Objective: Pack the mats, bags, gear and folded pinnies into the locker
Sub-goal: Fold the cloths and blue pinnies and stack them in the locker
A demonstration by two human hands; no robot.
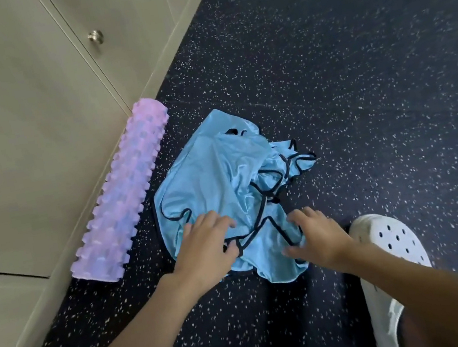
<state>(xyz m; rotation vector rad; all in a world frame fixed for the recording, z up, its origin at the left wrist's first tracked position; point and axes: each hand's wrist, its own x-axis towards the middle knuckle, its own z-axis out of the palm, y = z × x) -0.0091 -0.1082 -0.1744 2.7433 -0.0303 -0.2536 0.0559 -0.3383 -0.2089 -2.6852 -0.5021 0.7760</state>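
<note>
Down on the floor, mid-frame: one crumpled pinnie, two hands, zero folds so far

So the light blue pinnie [217,181] is lying bunched on the speckled floor [359,89], just beside the pink foam roller [122,198] that sits against the shut locker doors [28,117] at the left of the frame. The left hand [207,247] rests on the near edge with fingers spread. The right hand [318,237] is blurry, fingers bent onto the hem, and I can't tell if it's pinching anything. What could go wrong imo: the mesh looks slippery and the black trim loops everywhere, so a strap could get folded inside and you end up with a lumpy wad. Smoothing toward the left could bump the roller and send it rolling. The white clog [392,239] is right next to the hem too, so it's easy to step on.
</note>
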